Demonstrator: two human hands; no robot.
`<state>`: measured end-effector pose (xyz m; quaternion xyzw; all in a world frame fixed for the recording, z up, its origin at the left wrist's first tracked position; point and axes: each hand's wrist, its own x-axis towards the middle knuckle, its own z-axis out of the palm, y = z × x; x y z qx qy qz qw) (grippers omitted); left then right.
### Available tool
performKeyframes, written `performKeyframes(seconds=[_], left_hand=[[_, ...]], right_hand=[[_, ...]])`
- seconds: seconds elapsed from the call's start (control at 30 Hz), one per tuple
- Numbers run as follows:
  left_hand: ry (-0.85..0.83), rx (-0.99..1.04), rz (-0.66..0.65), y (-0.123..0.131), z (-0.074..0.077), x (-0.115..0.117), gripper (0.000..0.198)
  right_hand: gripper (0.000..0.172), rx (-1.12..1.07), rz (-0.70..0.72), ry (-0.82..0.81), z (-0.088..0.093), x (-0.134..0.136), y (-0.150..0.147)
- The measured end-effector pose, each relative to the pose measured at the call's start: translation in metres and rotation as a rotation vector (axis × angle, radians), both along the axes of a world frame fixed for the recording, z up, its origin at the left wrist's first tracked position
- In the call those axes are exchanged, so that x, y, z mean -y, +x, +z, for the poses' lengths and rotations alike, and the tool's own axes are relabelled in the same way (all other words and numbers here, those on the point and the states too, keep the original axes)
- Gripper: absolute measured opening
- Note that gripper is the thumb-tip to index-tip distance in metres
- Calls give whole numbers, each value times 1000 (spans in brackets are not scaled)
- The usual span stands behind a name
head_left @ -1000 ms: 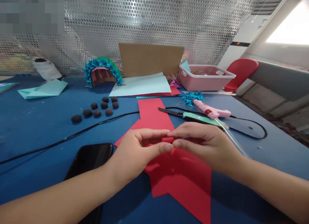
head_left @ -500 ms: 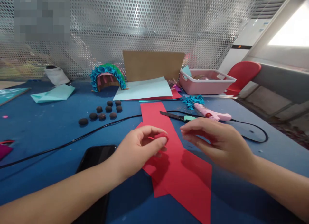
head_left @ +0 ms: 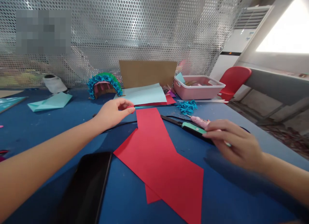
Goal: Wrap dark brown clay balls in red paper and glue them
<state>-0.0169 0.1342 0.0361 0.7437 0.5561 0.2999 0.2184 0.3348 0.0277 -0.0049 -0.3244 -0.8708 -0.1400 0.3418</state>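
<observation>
Your left hand (head_left: 112,113) pinches a small red piece (head_left: 131,106); your right hand (head_left: 235,145) is at the green-and-black utility knife (head_left: 194,128) (blade (head_left: 171,120) extended), near the pink glue gun (head_left: 200,121).

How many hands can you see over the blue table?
2. The left hand pinches a small red piece near the red paper's far end; the right hand is by the green cutter and pink glue gun. None seems hidden.
</observation>
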Motion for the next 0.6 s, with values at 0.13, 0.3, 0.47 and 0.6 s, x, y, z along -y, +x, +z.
performKeyframes(seconds=[0.13, 0.3, 0.47, 0.6], left_hand=[[93, -194, -65, -6, -7, -14, 25], [131, -398, -146, -7, -14, -25, 18], [162, -555, -206, -1, -19, -38, 17], [167, -620, -205, 0, -23, -48, 27]], right_hand=[[22, -40, -141, -64, 6, -16, 24], [56, 100, -288, -321, -5, -29, 63], [53, 207, -279, -529, -7, -39, 87], [58, 270, -293, -670, 2, -49, 94]])
